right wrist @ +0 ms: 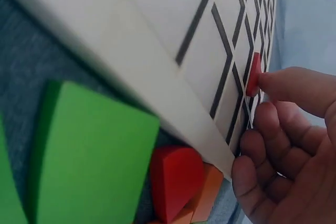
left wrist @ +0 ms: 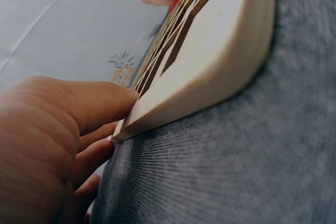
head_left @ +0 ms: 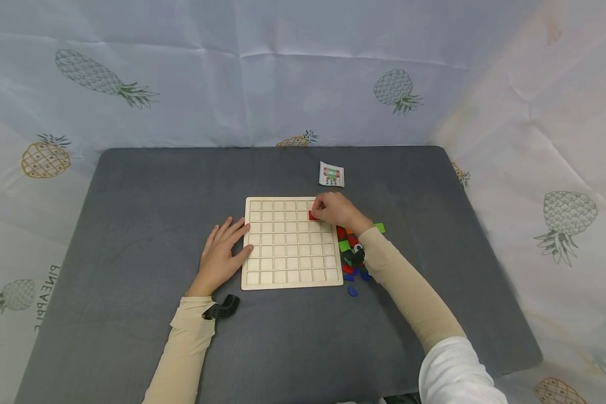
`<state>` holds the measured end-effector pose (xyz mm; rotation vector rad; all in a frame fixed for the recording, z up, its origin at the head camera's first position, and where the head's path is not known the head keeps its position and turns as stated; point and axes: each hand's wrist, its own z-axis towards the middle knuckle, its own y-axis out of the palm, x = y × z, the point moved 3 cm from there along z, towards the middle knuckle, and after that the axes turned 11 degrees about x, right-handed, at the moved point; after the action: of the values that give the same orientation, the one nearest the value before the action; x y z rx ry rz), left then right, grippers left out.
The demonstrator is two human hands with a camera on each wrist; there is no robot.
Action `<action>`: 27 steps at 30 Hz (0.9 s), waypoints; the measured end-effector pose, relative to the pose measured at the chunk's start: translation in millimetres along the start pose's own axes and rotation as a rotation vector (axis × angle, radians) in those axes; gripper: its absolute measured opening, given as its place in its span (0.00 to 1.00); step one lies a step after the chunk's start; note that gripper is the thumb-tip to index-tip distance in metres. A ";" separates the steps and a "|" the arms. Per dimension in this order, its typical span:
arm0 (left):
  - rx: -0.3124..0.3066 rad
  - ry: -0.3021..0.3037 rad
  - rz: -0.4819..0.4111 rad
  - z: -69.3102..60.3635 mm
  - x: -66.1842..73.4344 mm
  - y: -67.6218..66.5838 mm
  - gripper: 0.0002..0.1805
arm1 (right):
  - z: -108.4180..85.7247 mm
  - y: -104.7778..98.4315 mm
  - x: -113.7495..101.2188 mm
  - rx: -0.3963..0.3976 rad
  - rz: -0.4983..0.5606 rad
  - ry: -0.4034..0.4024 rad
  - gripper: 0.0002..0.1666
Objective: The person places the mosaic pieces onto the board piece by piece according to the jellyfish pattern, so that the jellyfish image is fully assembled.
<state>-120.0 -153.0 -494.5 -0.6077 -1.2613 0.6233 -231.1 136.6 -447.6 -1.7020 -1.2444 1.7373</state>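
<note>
A pale wooden board (head_left: 286, 252) with a grid of square recesses lies flat on the dark table. Against its left edge rests my left hand (head_left: 219, 259), fingers spread and thumb on the rim; the left wrist view shows the thumb (left wrist: 107, 100) touching the border. Over the board's upper right part, my right hand (head_left: 339, 210) pinches a small red tile (head_left: 311, 215) between thumb and fingers. In the right wrist view the red tile (right wrist: 254, 74) stands tilted at the grid, and the other fingers curl near the board's edge.
Beside the board's right edge lies a loose pile of coloured pieces, among them a green one (right wrist: 94, 156), a red one (right wrist: 176, 182) and a blue one (head_left: 352, 292). A printed card (head_left: 331, 174) lies behind the board. Pineapple-patterned cloth (head_left: 303, 84) hangs around the table.
</note>
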 end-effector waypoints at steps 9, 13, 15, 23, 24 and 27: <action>0.000 0.005 -0.005 1.7 1.5 0.3 0.32 | -12.4 -33.5 5.3 0.096 0.128 0.053 0.11; 0.002 0.004 0.004 1.2 1.0 -0.1 0.32 | -19.5 -54.1 11.0 0.135 0.094 0.037 0.11; 0.004 0.004 0.006 0.8 0.8 -0.5 0.32 | -23.3 -61.6 16.9 0.146 0.089 0.051 0.11; 0.002 0.002 0.008 0.5 1.7 -0.8 0.32 | -36.7 -74.0 40.2 0.176 0.080 0.105 0.21; 0.002 0.002 0.008 0.4 1.5 -0.6 0.32 | -37.6 -73.6 42.4 0.168 0.075 0.109 0.21; 0.011 0.005 0.007 -0.2 1.4 -0.7 0.32 | -39.0 -70.4 48.8 0.136 0.056 0.113 0.20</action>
<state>-119.5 -152.4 -493.0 -0.6044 -1.2504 0.6338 -223.3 224.0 -413.7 -1.7441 -1.0152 1.6915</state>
